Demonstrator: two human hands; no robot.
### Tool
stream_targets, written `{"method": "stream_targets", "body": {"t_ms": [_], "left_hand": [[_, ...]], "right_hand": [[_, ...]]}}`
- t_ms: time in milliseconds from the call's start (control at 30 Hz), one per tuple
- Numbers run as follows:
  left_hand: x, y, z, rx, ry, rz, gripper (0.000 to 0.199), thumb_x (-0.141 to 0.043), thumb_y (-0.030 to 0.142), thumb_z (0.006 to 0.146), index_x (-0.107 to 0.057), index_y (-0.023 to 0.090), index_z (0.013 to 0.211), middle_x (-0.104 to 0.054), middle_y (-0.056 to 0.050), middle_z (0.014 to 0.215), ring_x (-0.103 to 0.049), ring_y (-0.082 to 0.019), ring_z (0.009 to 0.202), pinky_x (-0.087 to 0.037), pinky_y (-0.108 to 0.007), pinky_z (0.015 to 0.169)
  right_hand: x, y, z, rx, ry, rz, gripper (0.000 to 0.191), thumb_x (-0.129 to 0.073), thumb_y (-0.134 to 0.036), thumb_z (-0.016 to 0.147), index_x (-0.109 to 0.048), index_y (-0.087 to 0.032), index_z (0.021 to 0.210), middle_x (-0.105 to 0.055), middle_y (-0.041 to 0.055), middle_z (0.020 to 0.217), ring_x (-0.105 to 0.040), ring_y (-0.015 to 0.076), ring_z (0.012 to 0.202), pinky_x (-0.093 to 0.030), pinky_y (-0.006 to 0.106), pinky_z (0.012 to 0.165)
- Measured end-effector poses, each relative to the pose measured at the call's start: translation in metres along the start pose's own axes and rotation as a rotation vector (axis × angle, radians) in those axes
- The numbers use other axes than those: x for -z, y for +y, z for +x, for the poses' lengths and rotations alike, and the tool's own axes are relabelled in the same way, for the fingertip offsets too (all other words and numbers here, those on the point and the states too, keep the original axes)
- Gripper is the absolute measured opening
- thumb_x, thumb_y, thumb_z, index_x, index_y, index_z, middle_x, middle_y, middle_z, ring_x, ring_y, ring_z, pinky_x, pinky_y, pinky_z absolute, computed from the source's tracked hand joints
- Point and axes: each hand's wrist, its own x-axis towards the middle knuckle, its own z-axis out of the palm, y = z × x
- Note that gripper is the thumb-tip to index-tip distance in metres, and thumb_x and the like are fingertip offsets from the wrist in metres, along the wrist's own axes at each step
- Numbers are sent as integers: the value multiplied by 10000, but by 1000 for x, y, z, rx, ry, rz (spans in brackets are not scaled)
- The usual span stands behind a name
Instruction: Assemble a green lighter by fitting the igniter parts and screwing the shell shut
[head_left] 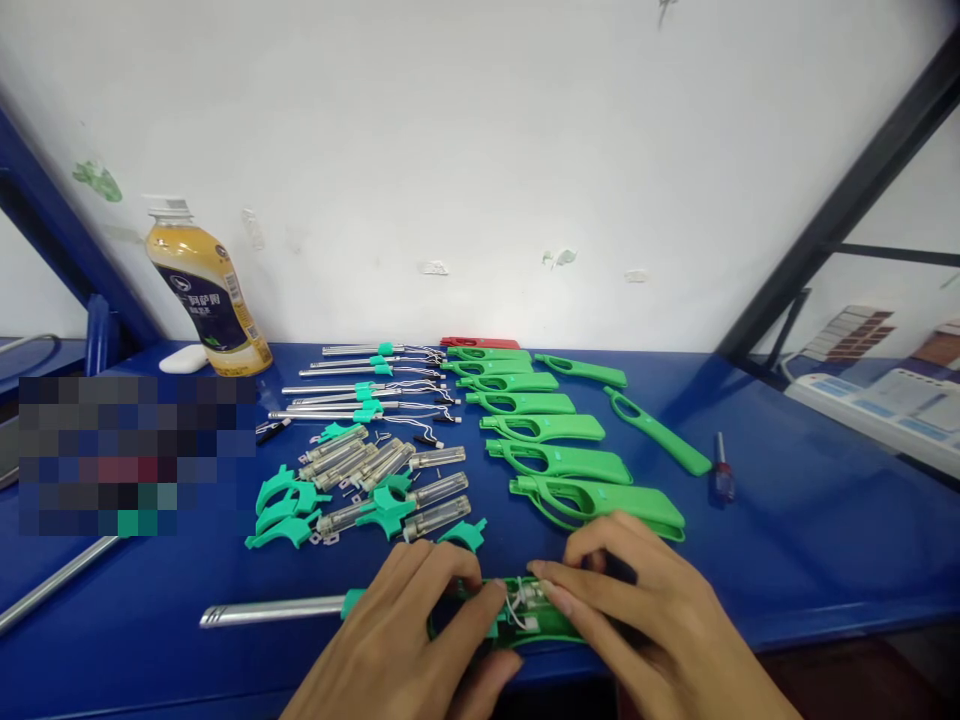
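Near the table's front edge lies an open green gas lighter casing (559, 632) with a long metal tube (274, 612) sticking out to the left. My left hand (405, 630) is closed around its tube end, with thumb and fingertips at the casing. White wires (514, 604) show between my hands. My right hand (645, 610) is closed at the other end, fingertips pressed on a clear fuel tank (534, 592) seated in the casing. My palms and fingers hide part of the casing.
Behind my hands lie several clear fuel tanks (437, 516), teal triggers (281, 520) and metal tubes with wires (322, 413). Green handle casings (555, 460) are lined up to the right, near a small screwdriver (723, 480). A drink bottle (206, 290) stands back left by the wall.
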Motion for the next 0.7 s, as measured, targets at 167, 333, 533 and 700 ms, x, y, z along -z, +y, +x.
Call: {"method": "stream_targets", "body": {"t_ms": [167, 333, 533, 700], "left_hand": [[-1, 0, -2, 25, -18, -23, 219, -482, 310, 1157, -669, 234, 1240, -695, -53, 1063, -707, -194, 920, -626, -294, 799], [-1, -1, -3, 43, -17, -1, 289, -518, 340, 1148, -620, 219, 1390, -708, -69, 1125, -742, -193, 999, -648, -283, 854], [0, -1, -6, 40, -22, 48, 397, -513, 350, 1146, -557, 215, 1518, -715, -82, 1176, -760, -195, 1041, -655, -295, 883], [1, 0, -4, 67, -5, 40, 257, -561, 366, 1127, -617, 257, 1353, -741, -33, 1126, -765, -205, 1009, -638, -379, 955]], "right_hand": [[-2, 1, 1, 5, 47, -2, 198, -629, -255, 1097, -787, -297, 1209, -710, 3, 968, -695, 159, 859, -596, 285, 749], [-4, 2, 0, -10, 51, 37, 179, -636, -267, 1100, -715, -307, 1255, -746, -23, 996, -727, 164, 894, -593, 314, 868], [-3, 2, 2, -27, 11, 96, 115, -628, -249, 1103, -727, -302, 1132, -736, -21, 975, -715, 165, 877, -579, 298, 819], [-2, 2, 0, -30, 5, 116, 110, -639, -248, 1101, -720, -313, 1138, -726, -28, 990, -701, 155, 898, -570, 287, 827]]}}
